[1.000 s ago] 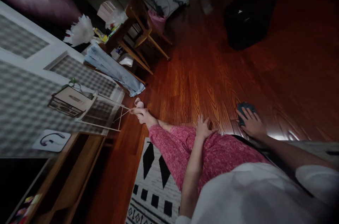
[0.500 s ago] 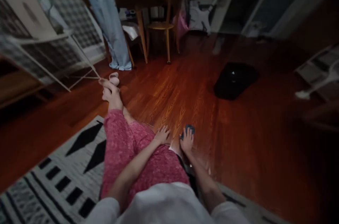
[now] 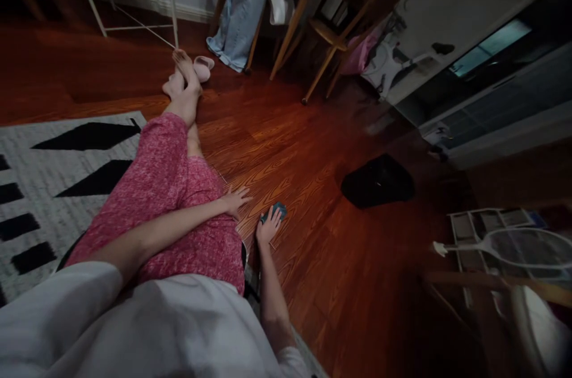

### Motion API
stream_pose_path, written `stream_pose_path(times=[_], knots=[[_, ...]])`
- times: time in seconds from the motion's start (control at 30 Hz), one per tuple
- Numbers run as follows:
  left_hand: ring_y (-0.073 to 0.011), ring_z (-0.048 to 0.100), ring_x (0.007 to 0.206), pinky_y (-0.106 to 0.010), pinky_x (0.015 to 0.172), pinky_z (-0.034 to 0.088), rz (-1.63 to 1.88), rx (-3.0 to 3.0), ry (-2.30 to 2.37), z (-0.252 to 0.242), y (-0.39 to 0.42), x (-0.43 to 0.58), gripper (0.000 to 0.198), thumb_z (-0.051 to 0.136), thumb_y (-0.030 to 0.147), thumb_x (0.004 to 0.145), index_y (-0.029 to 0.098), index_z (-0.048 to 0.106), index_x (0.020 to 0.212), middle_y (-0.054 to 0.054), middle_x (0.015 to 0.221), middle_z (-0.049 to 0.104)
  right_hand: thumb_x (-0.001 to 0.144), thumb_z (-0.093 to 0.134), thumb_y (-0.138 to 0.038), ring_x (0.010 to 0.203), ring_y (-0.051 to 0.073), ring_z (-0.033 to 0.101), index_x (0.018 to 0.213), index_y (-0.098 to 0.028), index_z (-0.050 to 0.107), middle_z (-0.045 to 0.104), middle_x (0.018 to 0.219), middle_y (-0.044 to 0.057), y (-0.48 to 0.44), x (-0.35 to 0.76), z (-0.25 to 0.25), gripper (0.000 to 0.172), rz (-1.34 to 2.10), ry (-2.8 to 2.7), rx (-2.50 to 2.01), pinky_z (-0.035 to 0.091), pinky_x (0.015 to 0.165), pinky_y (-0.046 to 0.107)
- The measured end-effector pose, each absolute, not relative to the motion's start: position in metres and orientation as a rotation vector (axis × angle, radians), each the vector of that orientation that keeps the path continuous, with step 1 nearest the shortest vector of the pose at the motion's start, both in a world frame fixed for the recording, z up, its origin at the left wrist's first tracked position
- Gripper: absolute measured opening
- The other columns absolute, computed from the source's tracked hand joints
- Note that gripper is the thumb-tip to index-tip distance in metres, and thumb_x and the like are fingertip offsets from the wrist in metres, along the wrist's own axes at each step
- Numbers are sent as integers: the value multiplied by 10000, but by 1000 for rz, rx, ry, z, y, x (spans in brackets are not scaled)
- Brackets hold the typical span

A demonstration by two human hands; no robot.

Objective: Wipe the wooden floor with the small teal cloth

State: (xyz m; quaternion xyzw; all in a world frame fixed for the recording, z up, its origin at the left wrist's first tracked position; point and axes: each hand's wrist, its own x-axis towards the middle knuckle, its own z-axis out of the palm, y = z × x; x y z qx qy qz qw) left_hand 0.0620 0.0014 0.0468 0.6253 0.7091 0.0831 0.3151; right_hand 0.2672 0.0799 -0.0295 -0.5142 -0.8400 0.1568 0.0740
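Note:
My right hand [image 3: 269, 226] rests over a small dark blue-green object [image 3: 279, 211] low over the wooden floor, its fingers spread across the top. What the object is cannot be made out. To its left, my left hand [image 3: 235, 200] has its fingers spread at the edge of my thigh and holds nothing. Pink trousers [image 3: 163, 157] cover my legs, which stretch to the upper left with the bare feet crossed. A pink slipper [image 3: 202, 68] lies beside the feet.
A black object [image 3: 379, 181] stands on the floor [image 3: 313, 145] to the right. Wooden chairs [image 3: 328, 33], one draped with jeans [image 3: 245, 5], stand at the top. A racket [image 3: 522, 247] is at the right, a patterned rug [image 3: 27, 169] at the left.
The view has turned right and tilted down, so the floor and furniture appear rotated. My left hand remains spread by my thigh, and my right hand remains on the small object.

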Motion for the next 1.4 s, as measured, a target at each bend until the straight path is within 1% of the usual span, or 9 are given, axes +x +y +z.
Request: stream_pose_path(times=[0.13,0.33,0.43,0.6,0.73,0.83,1.07,1.23,1.4], knots=[[-406,100,1523,-688,1155,65,199,1645,1861,43,2,63,1093,875,556,581,257,393,1515,-194,1655,166,1011,270,-424,1539,300,-10,1592,-99,186,78,1680,171,68,257,-23,671,493,-2550,-1608,121,1188,558],[-403,116,1520,-677,1160,81,104,1660,1875,37,4,67,1087,870,560,579,261,398,1511,-180,1658,172,959,446,-376,1543,260,-2,1603,-206,176,107,1687,107,27,261,-33,719,597,-2787,-1185,126,1197,529],[-395,120,1521,-673,1165,66,77,1661,1876,36,3,69,1047,876,515,586,281,416,1497,-166,1659,183,962,432,-336,1542,232,33,1592,-226,229,136,1686,91,38,272,-31,671,574,-2823,-1092,132,1204,480],[-386,100,1529,-649,1186,2,133,1666,1864,41,1,73,1015,893,402,591,277,433,1487,-159,1659,189,982,334,-356,1536,267,34,1591,-193,228,145,1678,126,104,282,-21,639,510,-2489,-1466,134,1188,541],[-362,88,1536,-617,1205,30,123,1683,1879,52,-1,74,967,847,365,657,263,397,1506,-154,1663,173,974,308,-370,1535,304,-5,1600,-148,182,88,1680,165,114,272,-22,676,488,-2252,-1676,122,1174,597],[-335,62,1542,-583,1219,47,96,1683,1884,64,-2,74,913,791,353,726,242,363,1525,-157,1671,127,977,323,-375,1540,283,24,1589,-147,232,124,1678,150,78,262,-28,659,453,-2432,-1532,148,1186,548],[-302,-22,1541,-561,1233,52,61,1654,1877,85,-1,74,857,640,404,822,235,264,1573,-128,1682,64,880,478,-251,1526,228,192,1547,-284,369,297,1643,60,29,265,-45,676,354,-2803,-1075,224,1191,440],[-280,-52,1539,-517,1246,42,74,1699,1862,85,-4,70,881,617,459,822,215,247,1584,-108,1684,1,827,483,-204,1515,260,233,1551,-269,365,334,1626,67,78,244,-43,737,264,-2621,-1338,257,1177,485],[-272,-65,1538,-499,1250,36,124,1680,1883,89,-6,68,853,587,446,831,210,260,1582,-89,1684,-13,853,468,-233,1536,272,156,1567,-232,332,227,1662,82,81,212,-37,727,254,-2549,-1446,222,1199,504]])
